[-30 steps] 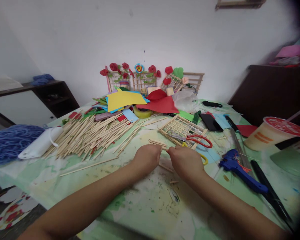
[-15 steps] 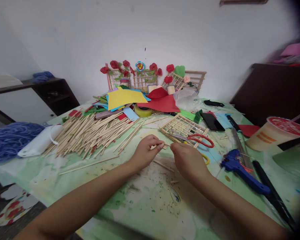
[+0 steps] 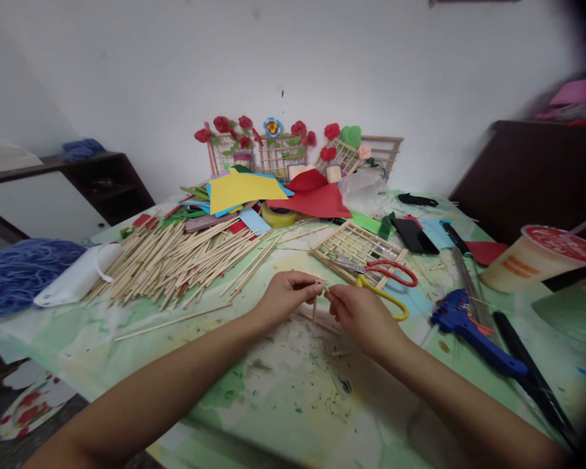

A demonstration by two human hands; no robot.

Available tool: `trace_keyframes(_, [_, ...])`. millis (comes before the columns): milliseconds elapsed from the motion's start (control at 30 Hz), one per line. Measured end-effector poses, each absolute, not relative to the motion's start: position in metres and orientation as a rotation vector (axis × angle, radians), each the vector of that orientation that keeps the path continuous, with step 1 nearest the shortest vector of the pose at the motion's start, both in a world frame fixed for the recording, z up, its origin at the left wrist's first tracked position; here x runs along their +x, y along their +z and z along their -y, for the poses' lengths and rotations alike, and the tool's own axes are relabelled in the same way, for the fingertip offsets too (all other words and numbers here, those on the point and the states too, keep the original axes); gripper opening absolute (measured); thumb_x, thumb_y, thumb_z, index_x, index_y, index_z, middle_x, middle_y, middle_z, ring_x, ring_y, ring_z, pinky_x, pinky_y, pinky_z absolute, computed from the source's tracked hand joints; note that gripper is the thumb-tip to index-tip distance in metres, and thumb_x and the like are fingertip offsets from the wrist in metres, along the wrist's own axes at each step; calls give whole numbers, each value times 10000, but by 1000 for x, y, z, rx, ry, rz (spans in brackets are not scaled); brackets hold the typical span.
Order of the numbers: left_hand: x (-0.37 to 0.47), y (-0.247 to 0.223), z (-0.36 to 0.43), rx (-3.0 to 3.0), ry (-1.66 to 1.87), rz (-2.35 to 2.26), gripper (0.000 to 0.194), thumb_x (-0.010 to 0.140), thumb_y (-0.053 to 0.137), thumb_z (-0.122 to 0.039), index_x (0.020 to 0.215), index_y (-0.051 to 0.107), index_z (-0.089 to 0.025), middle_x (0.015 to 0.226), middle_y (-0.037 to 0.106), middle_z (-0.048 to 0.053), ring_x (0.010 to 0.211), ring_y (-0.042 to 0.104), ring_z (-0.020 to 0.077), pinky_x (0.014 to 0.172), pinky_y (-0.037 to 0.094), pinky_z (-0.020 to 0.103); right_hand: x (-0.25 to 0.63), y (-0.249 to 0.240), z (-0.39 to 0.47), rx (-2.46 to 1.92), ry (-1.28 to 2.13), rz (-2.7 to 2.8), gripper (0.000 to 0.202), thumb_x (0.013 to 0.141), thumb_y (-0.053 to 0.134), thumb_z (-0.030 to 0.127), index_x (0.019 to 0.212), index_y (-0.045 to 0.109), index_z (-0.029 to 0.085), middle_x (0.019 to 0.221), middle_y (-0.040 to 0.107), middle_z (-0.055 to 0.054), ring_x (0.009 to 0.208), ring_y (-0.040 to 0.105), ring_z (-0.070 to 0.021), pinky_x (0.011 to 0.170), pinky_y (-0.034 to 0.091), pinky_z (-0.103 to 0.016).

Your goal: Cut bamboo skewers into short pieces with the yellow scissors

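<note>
Over the middle of the table, my left hand (image 3: 288,296) is closed in a pinch on a thin wooden stick (image 3: 314,314), which points down below the fingertips. Close beside it, my right hand (image 3: 364,316) pinches a short end of thin wood at its fingertips; whether this is a separate stick I cannot tell. The two hands nearly meet. Beneath them another stick (image 3: 325,324) lies on the cloth. Just beyond my right hand are yellow-handled scissors (image 3: 390,303), red-handled scissors (image 3: 395,272) and a small stick lattice (image 3: 354,244).
A heap of wooden sticks (image 3: 176,260) lies left, near blue yarn (image 3: 27,270) and a white glue bottle (image 3: 78,277). Coloured paper (image 3: 247,192) and tape (image 3: 278,216) sit behind. Rightward are a blue glue gun (image 3: 483,339), a phone (image 3: 415,236) and a drink cup (image 3: 532,260).
My right hand has turned and lowered slightly, uncovering more of the yellow scissors' handles. A stick now points down between the hands. Both hands stay close together.
</note>
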State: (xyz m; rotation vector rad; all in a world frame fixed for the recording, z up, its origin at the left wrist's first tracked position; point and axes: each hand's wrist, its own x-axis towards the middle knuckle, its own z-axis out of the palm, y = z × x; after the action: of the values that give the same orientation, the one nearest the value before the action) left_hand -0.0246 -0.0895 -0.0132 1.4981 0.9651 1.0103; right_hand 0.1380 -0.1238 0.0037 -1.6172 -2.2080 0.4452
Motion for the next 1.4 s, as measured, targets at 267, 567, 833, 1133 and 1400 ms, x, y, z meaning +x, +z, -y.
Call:
trace_keyframes(267, [-22,-15,92,1357,999,-951,201,655,716,-311,699,718,-114,620,635,30,566,534,101,600,451,233,136,-1,125,-1499,661,2146,327,884,356,260,642,558,176,609,611,-21,564,524,-124,539,304,-223])
trace_keyframes(567, [-19,-21,93,1217,1019,-871,209,614,748,-296,714,721,-116,777,669,63,725,591,144,699,476,262,133,-10,123,-1446,663,2169,335,883,362,278,609,522,172,573,566,-8,528,461,-112,516,280,-226])
trace_keyframes(833, [-20,-29,90,1205,1041,-876,291,599,763,-319,800,707,-117,813,675,68,714,600,143,694,486,275,131,-12,123,-1459,605,2181,314,873,375,253,598,505,174,552,540,0,517,425,-107,523,273,-228])
trace_keyframes(1133, [-19,-24,93,1148,1058,-884,326,573,776,-321,802,684,-107,744,660,49,641,582,122,648,484,270,130,-10,126,-1434,618,2161,330,888,358,295,604,484,183,553,514,13,509,400,-105,505,262,-226])
trace_keyframes(1400, [-22,-25,85,907,1258,-898,271,575,777,-313,747,674,-131,728,613,-7,650,530,60,676,443,207,127,-16,125,-1373,1161,1891,271,870,376,268,666,529,174,588,598,-12,523,536,-117,525,393,-228])
